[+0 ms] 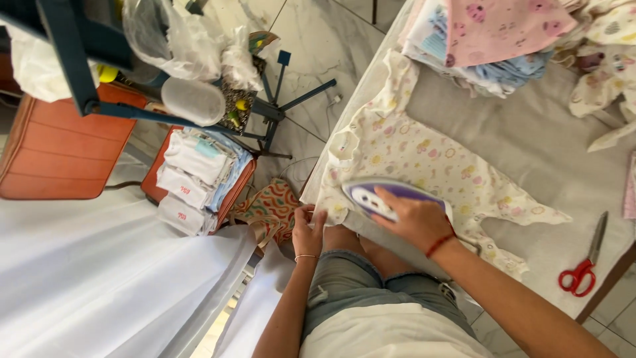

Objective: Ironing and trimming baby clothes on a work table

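Observation:
A cream baby romper with small coloured prints lies spread flat on the grey-covered ironing table. My right hand grips the handle of a purple and white iron that rests on the romper's near edge. My left hand pinches the romper's hem at the table's near-left corner, just left of the iron. A thin bracelet sits on my left wrist and a red cord on my right.
A pile of folded baby clothes sits at the table's far side. Red-handled scissors lie at the right edge. To the left, folded white garments are stacked on an orange stool, with a blue stand, plastic bags and white cloth.

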